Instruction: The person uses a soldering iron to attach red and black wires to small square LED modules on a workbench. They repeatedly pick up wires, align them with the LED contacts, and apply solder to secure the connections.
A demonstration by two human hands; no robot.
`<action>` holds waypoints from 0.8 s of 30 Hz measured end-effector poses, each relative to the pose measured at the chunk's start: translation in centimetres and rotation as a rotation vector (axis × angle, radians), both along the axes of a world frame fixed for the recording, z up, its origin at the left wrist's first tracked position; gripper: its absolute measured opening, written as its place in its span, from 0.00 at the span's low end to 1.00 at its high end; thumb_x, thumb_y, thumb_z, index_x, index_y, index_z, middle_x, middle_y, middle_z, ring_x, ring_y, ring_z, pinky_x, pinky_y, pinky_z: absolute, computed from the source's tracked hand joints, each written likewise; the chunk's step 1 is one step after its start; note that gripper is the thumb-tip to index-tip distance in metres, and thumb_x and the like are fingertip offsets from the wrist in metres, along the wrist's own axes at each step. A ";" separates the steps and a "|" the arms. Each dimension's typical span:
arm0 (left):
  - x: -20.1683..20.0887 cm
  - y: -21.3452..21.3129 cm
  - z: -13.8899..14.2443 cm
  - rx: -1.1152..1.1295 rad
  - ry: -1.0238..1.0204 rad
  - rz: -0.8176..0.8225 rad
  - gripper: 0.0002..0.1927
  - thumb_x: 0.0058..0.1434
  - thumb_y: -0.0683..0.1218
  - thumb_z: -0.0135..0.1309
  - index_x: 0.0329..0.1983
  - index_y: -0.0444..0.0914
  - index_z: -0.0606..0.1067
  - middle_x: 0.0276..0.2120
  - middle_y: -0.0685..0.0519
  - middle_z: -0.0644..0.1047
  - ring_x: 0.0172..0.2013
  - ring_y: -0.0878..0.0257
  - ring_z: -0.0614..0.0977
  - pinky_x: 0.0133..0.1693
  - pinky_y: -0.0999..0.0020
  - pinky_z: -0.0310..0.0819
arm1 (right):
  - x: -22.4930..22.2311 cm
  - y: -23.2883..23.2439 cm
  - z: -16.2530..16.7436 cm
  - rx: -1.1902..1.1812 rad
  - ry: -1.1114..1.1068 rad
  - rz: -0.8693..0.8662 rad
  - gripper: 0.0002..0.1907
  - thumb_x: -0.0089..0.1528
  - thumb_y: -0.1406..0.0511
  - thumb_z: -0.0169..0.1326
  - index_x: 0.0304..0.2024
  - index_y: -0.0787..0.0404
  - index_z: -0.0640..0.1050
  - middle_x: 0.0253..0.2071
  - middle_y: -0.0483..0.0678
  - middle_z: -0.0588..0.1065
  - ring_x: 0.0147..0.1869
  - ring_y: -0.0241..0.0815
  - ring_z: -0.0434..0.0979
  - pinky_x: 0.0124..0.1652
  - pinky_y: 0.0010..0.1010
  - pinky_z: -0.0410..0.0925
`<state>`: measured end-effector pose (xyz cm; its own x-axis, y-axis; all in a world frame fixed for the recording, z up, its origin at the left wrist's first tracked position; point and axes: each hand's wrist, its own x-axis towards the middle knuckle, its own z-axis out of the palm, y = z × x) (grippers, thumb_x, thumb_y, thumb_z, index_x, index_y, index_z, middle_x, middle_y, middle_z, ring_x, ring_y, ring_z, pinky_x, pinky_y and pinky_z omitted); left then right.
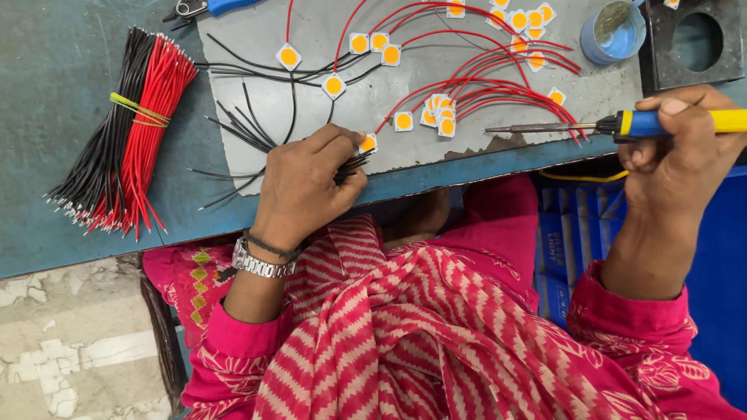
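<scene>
On grey mat we note left hand curled, pinching black wires w/ LED chip; right hand fisted round soldering iron, near edge.

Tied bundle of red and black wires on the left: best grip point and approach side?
Grip the wire bundle at its waist, around the yellow-green tie, where the strands are cinched tight. It lies flat on the table, slanted, with both ends fanning out loose, so probably come from above, fingers closing across its width.
</scene>
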<state>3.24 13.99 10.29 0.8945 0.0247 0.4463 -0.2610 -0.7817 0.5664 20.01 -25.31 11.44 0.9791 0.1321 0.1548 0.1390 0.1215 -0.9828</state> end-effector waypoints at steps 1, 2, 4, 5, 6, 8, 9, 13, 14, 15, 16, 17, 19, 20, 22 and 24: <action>0.0 0.0 0.0 -0.001 0.004 -0.001 0.09 0.56 0.40 0.60 0.40 0.37 0.79 0.40 0.54 0.80 0.32 0.53 0.82 0.32 0.61 0.75 | 0.0 0.1 0.1 -0.014 -0.006 0.000 0.12 0.70 0.68 0.51 0.34 0.72 0.70 0.23 0.53 0.66 0.20 0.37 0.62 0.22 0.27 0.59; 0.0 0.0 0.0 -0.001 0.007 -0.002 0.09 0.56 0.40 0.60 0.40 0.37 0.78 0.40 0.54 0.80 0.31 0.53 0.82 0.31 0.61 0.75 | 0.0 0.2 0.1 -0.019 -0.005 -0.002 0.12 0.70 0.68 0.51 0.34 0.72 0.70 0.23 0.53 0.66 0.20 0.37 0.62 0.22 0.26 0.59; 0.0 0.0 0.0 -0.002 0.009 -0.002 0.08 0.56 0.40 0.60 0.39 0.37 0.78 0.40 0.54 0.80 0.31 0.53 0.81 0.31 0.60 0.75 | 0.0 0.3 0.2 -0.020 0.003 -0.006 0.12 0.70 0.68 0.51 0.35 0.72 0.70 0.23 0.53 0.67 0.20 0.37 0.63 0.22 0.26 0.59; 0.0 0.0 0.0 -0.002 0.008 -0.003 0.08 0.56 0.40 0.60 0.40 0.37 0.78 0.40 0.54 0.80 0.31 0.53 0.81 0.31 0.60 0.75 | -0.1 0.3 0.2 -0.021 0.005 -0.008 0.12 0.70 0.68 0.51 0.35 0.72 0.70 0.23 0.53 0.67 0.20 0.37 0.63 0.23 0.26 0.59; 0.0 0.1 0.0 -0.002 0.007 -0.004 0.08 0.56 0.40 0.60 0.40 0.37 0.78 0.40 0.54 0.80 0.31 0.53 0.81 0.31 0.60 0.75 | -0.1 0.3 0.2 -0.022 0.007 -0.009 0.12 0.71 0.68 0.51 0.35 0.72 0.70 0.23 0.53 0.67 0.20 0.37 0.63 0.23 0.26 0.59; 0.0 0.0 -0.1 0.000 0.008 0.001 0.07 0.56 0.40 0.60 0.39 0.36 0.78 0.41 0.54 0.80 0.31 0.53 0.81 0.31 0.60 0.75 | -0.1 0.4 0.2 -0.032 0.001 -0.007 0.12 0.71 0.68 0.51 0.35 0.72 0.70 0.23 0.53 0.66 0.20 0.37 0.63 0.23 0.26 0.59; 0.0 0.0 -0.1 0.002 0.008 0.004 0.07 0.56 0.40 0.60 0.38 0.36 0.78 0.41 0.54 0.81 0.31 0.53 0.81 0.31 0.60 0.75 | -0.1 0.4 0.3 -0.036 -0.002 -0.006 0.12 0.71 0.69 0.51 0.35 0.72 0.70 0.23 0.53 0.66 0.20 0.37 0.63 0.23 0.26 0.60; 0.0 -0.1 -0.1 0.002 0.005 0.006 0.07 0.56 0.40 0.60 0.39 0.37 0.78 0.40 0.54 0.80 0.31 0.53 0.81 0.31 0.60 0.75 | -0.1 0.5 0.3 -0.043 -0.007 -0.013 0.12 0.71 0.69 0.51 0.35 0.72 0.70 0.23 0.52 0.67 0.20 0.36 0.63 0.23 0.26 0.61; 0.0 0.0 0.0 0.002 0.004 0.006 0.07 0.56 0.40 0.60 0.39 0.37 0.78 0.40 0.54 0.80 0.31 0.52 0.81 0.31 0.60 0.75 | -0.1 0.5 0.3 -0.045 -0.010 -0.013 0.11 0.71 0.69 0.51 0.35 0.72 0.70 0.23 0.52 0.67 0.20 0.36 0.63 0.23 0.26 0.61; 0.0 0.0 0.0 0.003 0.004 0.006 0.07 0.56 0.40 0.60 0.38 0.36 0.78 0.40 0.54 0.80 0.31 0.52 0.81 0.31 0.60 0.75 | -0.1 0.6 0.3 -0.047 -0.012 -0.013 0.11 0.71 0.69 0.51 0.35 0.72 0.70 0.23 0.52 0.66 0.20 0.36 0.63 0.23 0.26 0.61; 0.0 0.0 0.0 0.001 0.003 0.006 0.07 0.56 0.40 0.60 0.38 0.36 0.78 0.41 0.54 0.80 0.31 0.52 0.81 0.31 0.60 0.75 | -0.1 0.6 0.3 -0.048 -0.014 -0.006 0.11 0.71 0.69 0.51 0.35 0.72 0.70 0.22 0.52 0.66 0.20 0.36 0.63 0.23 0.26 0.60; 0.0 -0.1 0.0 -0.002 0.003 0.007 0.07 0.56 0.40 0.60 0.38 0.36 0.77 0.41 0.54 0.80 0.31 0.53 0.81 0.31 0.60 0.75 | -0.1 0.5 0.3 -0.050 -0.015 -0.003 0.11 0.71 0.69 0.51 0.35 0.72 0.70 0.22 0.52 0.66 0.20 0.36 0.63 0.23 0.26 0.60; 0.0 -0.1 0.0 -0.005 0.000 0.007 0.07 0.56 0.40 0.60 0.38 0.36 0.77 0.41 0.54 0.80 0.30 0.53 0.81 0.31 0.60 0.75 | -0.1 0.6 0.4 -0.052 -0.015 0.001 0.11 0.71 0.69 0.50 0.35 0.72 0.71 0.23 0.52 0.67 0.19 0.36 0.63 0.23 0.26 0.60; 0.0 -0.1 0.0 -0.006 -0.001 0.006 0.07 0.56 0.40 0.60 0.38 0.36 0.77 0.41 0.54 0.80 0.30 0.53 0.81 0.31 0.60 0.75 | -0.1 0.6 0.4 -0.055 -0.018 0.000 0.11 0.71 0.69 0.51 0.35 0.72 0.71 0.23 0.52 0.67 0.19 0.36 0.63 0.23 0.26 0.60; 0.0 -0.1 0.0 -0.006 0.000 0.008 0.07 0.56 0.39 0.60 0.38 0.36 0.77 0.40 0.54 0.80 0.30 0.53 0.81 0.31 0.60 0.75 | -0.2 0.6 0.4 -0.062 -0.026 -0.004 0.11 0.71 0.69 0.51 0.35 0.72 0.71 0.23 0.52 0.67 0.20 0.36 0.63 0.23 0.26 0.61; 0.0 -0.1 0.0 -0.006 0.006 0.011 0.07 0.56 0.39 0.60 0.38 0.36 0.77 0.40 0.54 0.80 0.30 0.53 0.81 0.30 0.60 0.74 | -0.3 0.7 0.5 -0.069 -0.030 -0.013 0.12 0.71 0.69 0.51 0.35 0.72 0.71 0.23 0.52 0.67 0.20 0.36 0.64 0.23 0.26 0.61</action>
